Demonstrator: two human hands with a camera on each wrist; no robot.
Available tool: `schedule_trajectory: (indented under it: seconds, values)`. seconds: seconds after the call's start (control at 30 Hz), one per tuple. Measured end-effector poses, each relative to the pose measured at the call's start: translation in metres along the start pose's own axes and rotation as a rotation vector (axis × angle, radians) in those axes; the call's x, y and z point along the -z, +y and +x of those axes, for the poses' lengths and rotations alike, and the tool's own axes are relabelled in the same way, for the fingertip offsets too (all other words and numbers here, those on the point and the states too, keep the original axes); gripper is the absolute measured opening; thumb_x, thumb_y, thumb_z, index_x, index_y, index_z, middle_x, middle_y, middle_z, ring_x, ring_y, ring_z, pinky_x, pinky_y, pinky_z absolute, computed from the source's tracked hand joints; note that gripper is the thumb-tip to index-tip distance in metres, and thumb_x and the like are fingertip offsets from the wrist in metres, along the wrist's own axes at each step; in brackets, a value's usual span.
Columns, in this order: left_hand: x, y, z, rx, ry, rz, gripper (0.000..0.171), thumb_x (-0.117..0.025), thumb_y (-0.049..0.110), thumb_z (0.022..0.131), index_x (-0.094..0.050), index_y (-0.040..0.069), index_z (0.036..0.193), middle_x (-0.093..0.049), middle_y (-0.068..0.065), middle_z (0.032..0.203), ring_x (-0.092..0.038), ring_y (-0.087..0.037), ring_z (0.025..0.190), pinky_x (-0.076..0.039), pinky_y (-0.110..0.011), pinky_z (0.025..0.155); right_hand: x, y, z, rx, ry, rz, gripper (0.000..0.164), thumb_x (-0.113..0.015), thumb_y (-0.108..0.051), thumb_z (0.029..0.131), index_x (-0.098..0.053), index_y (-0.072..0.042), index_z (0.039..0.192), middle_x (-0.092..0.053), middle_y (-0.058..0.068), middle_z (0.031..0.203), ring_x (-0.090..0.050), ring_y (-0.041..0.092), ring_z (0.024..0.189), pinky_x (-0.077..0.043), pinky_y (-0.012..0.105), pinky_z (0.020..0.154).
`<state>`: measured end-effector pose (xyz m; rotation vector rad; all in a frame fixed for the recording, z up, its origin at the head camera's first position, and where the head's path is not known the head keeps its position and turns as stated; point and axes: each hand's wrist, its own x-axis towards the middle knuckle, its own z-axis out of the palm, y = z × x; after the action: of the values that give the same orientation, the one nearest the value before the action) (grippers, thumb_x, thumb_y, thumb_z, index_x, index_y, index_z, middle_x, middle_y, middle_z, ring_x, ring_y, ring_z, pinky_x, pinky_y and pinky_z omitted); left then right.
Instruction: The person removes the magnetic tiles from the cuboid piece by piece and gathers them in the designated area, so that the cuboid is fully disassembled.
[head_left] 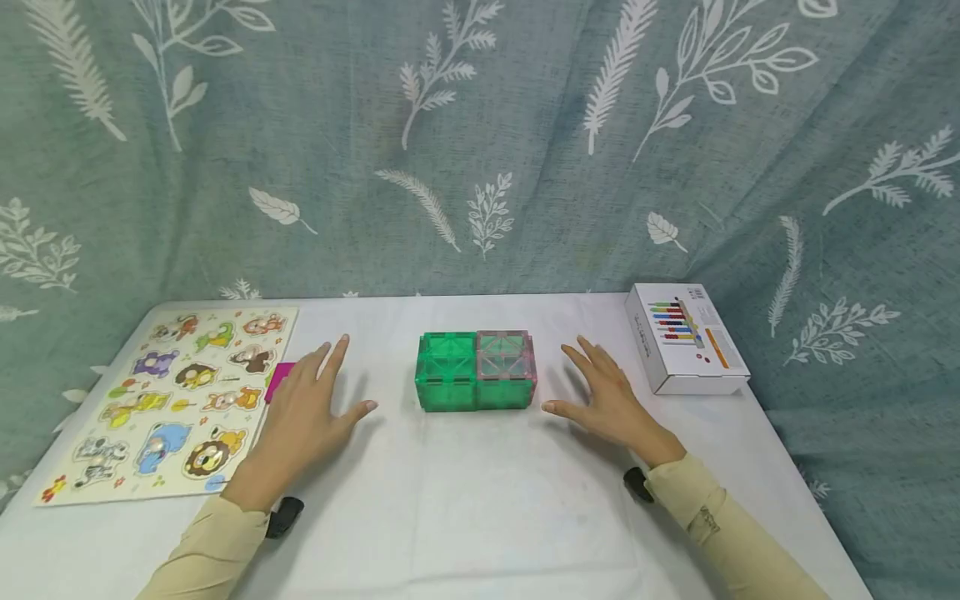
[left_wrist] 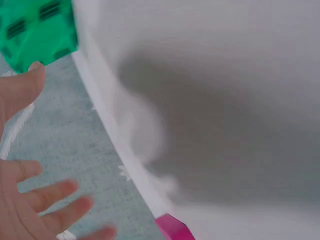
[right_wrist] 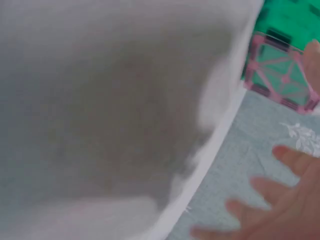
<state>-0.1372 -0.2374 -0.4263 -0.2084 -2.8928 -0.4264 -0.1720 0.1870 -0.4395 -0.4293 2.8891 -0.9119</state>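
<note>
A block built of see-through magnetic tiles (head_left: 447,371) stands on the white table in the head view. Most of its tiles are green; a pale pink-edged tile (head_left: 506,354) lies on top at the right, and the right end is pink-edged too. To the left of the block, apart from it, my left hand (head_left: 303,417) hovers with fingers spread and holds nothing. On the other side my right hand (head_left: 611,400) is also spread, holding nothing, its thumb close to the pink end. A magenta piece (head_left: 279,382) shows partly behind my left hand.
An animal puzzle board (head_left: 168,392) lies at the left of the white table (head_left: 480,500). At the back right sits a white box (head_left: 686,342) with coloured pictures on it. A green leaf-patterned cloth (head_left: 480,150) hangs behind the table.
</note>
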Motion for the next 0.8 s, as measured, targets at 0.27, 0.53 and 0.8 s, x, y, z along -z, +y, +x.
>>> schedule_trajectory:
  seconds: [0.27, 0.53, 0.8]
  values:
    - [-0.003, 0.024, 0.028, 0.001, -0.169, -0.374, 0.036, -0.056, 0.008, 0.095, -0.063, 0.005, 0.131, -0.071, -0.01, 0.09, -0.065, -0.02, 0.081, -0.05, -0.031, 0.068, 0.01, -0.008, 0.011, 0.08, -0.058, 0.276, 0.096, -0.076, -0.052, 0.086, -0.014, -0.041, 0.159, -0.029, 0.004, 0.166, -0.042, 0.036, 0.146, -0.038, 0.065, 0.112]
    - [-0.014, 0.044, 0.043, -0.024, -0.232, -0.612, 0.07, -0.06, -0.004, 0.086, -0.039, 0.007, 0.152, -0.052, -0.023, 0.143, -0.054, -0.041, 0.13, -0.053, -0.055, 0.1, 0.007, -0.031, 0.024, 0.128, -0.106, 0.272, 0.092, -0.076, -0.046, 0.087, -0.024, -0.026, 0.16, -0.035, 0.004, 0.163, -0.043, 0.032, 0.146, -0.039, 0.057, 0.115]
    - [-0.026, 0.051, 0.051, -0.036, -0.376, -0.769, 0.102, -0.077, 0.001, 0.082, -0.015, 0.016, 0.162, -0.022, -0.02, 0.165, -0.029, -0.047, 0.149, -0.05, -0.059, 0.103, 0.006, -0.043, 0.037, 0.173, -0.102, 0.188, 0.09, -0.077, -0.045, 0.087, -0.029, -0.016, 0.159, -0.039, 0.006, 0.16, -0.044, 0.029, 0.145, -0.042, 0.053, 0.113]
